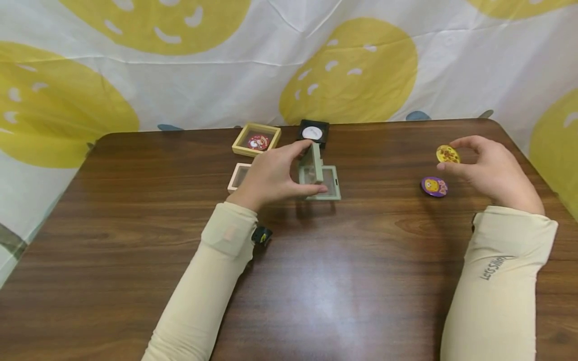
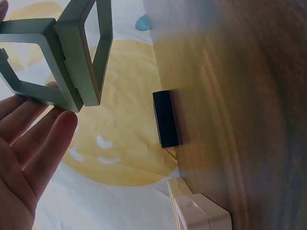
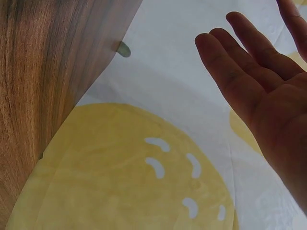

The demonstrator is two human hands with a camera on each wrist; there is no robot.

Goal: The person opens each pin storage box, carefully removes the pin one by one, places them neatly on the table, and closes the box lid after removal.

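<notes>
My left hand (image 1: 275, 173) grips a pale green hinged display frame (image 1: 331, 185) by one half, thumb below and fingers above. The frame stands unfolded, its two clear-windowed halves at an angle; in the left wrist view the green frame (image 2: 57, 62) is held up off the table. Over the right of the table, my right hand (image 1: 496, 170) pinches a yellow round badge (image 1: 448, 154) at its edges between thumb and forefinger. Its other fingers (image 3: 244, 67) stretch out in the right wrist view, where the badge is out of sight. Just below it lies a purple round badge (image 1: 434, 186).
Toward the back stand a yellow frame (image 1: 239, 148) with a red badge inside and a black frame (image 1: 324, 125) with a white disc. A pale pink frame (image 1: 233, 180) is partly covered by my left hand. A patterned cloth (image 1: 217, 90) hangs behind the wooden table (image 1: 361, 260).
</notes>
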